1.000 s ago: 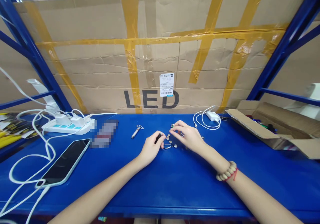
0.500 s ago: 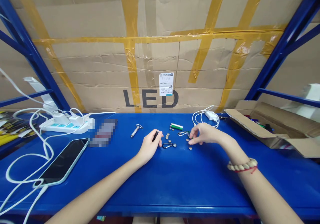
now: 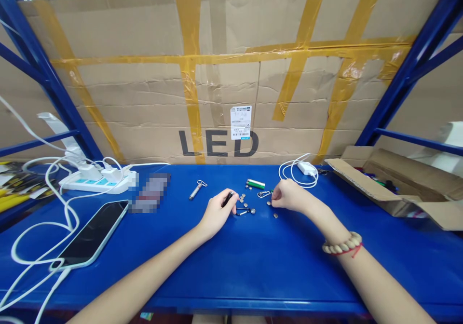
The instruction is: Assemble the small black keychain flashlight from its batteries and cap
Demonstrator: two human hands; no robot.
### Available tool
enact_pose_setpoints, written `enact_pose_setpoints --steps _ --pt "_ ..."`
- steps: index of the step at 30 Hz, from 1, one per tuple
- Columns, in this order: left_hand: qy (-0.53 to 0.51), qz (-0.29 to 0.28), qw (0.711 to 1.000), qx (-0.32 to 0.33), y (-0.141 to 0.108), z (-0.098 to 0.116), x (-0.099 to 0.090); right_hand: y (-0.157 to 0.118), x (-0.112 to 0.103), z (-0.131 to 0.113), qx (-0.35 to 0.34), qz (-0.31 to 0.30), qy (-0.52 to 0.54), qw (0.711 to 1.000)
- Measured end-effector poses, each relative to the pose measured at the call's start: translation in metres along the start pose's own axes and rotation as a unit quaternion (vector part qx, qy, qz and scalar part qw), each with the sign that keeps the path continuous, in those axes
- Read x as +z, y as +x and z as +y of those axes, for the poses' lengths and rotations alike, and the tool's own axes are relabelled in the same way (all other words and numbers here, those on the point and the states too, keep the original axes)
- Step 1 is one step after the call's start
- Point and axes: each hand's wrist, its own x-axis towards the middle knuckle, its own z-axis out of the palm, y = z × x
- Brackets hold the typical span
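Around a small black cylinder (image 3: 227,199) the fingers of my left hand (image 3: 218,212) are closed. A black carabiner (image 3: 243,212) lies beside those fingertips, with a round coin-like cell (image 3: 253,211) at its end. My right hand (image 3: 289,196) has its fingertips pressed together low over the table, touching or almost touching a small round cell (image 3: 268,203); whether they pinch it is too small to tell. Several similar cells lie between the hands, and one (image 3: 275,215) lies nearer the front. Behind them are a green tube (image 3: 256,184) and a silver carabiner (image 3: 263,194).
A silver penlight (image 3: 196,190) with a hook lies left of my left hand. Further left are a phone (image 3: 92,232), cables and a power strip (image 3: 97,183). A white adapter (image 3: 307,168) and an open carton (image 3: 361,184) stand right, on the blue table (image 3: 253,266).
My right hand has moved slightly left and its fingers have closed together. My left hand has shifted a little to the right with the black cylinder, over part of the black carabiner.
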Motion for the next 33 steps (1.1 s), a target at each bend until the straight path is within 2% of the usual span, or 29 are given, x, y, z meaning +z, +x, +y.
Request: enact_pose_setpoints --steps 6,11,16,22,28,33 --pt "0.007 -0.012 1.0 0.006 -0.002 -0.002 0.001 0.0 0.003 -0.001 -0.026 0.016 0.005 1.0" --pt "0.023 -0.029 0.999 0.025 -0.003 0.001 0.0 -0.005 0.001 -0.018 -0.075 0.029 0.063 0.995" --pt "0.044 -0.065 0.996 0.04 -0.004 0.005 0.0 -0.012 0.001 -0.039 -0.13 0.081 0.144 0.978" --pt "0.047 -0.091 0.993 0.052 -0.005 0.006 0.0 -0.015 0.014 -0.057 -0.191 0.117 0.209 0.952" --pt "0.029 -0.082 0.994 0.058 -0.004 0.003 0.0 -0.014 0.026 -0.06 -0.24 0.139 0.209 0.938" --pt "0.006 -0.054 0.996 0.073 -0.003 -0.001 0.001 -0.015 0.027 -0.058 -0.273 0.174 0.194 0.926"
